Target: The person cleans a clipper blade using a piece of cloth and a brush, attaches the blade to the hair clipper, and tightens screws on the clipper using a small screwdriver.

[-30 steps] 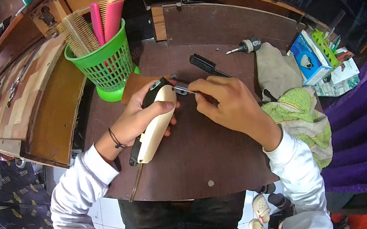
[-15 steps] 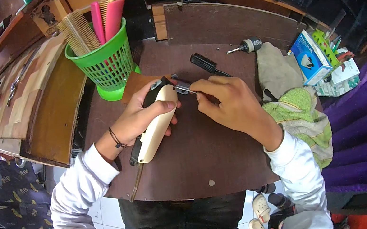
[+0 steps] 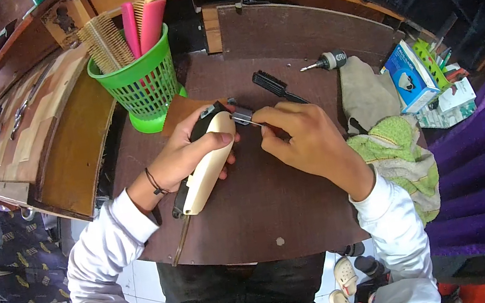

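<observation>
My left hand [image 3: 182, 151] is wrapped round a cream and black hair clipper [image 3: 212, 167], its thumb across the cream casing. A cord [image 3: 180, 240] runs from the clipper's lower end toward the table's near edge. Thumb and forefinger of my right hand [image 3: 312, 140] pinch a thin metal piece [image 3: 255, 123], just right of the clipper's upper end. Beside those fingertips is a small grey metal part [image 3: 242, 116]; I cannot tell whether it is held or lying on the table. Beyond the clipper lies a brown flat piece [image 3: 176, 112].
On the brown table [image 3: 291, 220] stands a green basket [image 3: 135, 76] of combs. A black brush [image 3: 273, 85], a screwdriver [image 3: 329, 60], a grey cloth [image 3: 366, 90] and a green towel [image 3: 397, 146] lie farther right, near a blue box [image 3: 410, 77]. A wooden shelf [image 3: 75, 159] borders the left.
Almost nothing differs. Both hands keep their grips, and the small grey part by the right fingertips appears slightly turned.
</observation>
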